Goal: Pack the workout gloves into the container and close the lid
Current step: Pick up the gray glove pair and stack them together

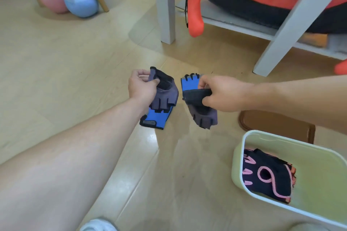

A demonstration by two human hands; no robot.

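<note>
Beside you on the wooden floor (75, 65), the pale green container (319, 174) stands open with a black-and-pink glove (270, 176) inside. Your left hand (139, 86) pinches one blue-and-grey glove (163, 99) above the floor; your right hand (223, 93) grips the other blue-and-grey glove (201, 107) nearby.

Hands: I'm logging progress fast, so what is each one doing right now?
Left hand: closed on a blue and grey glove.
Right hand: closed on the other blue and grey glove.
</note>
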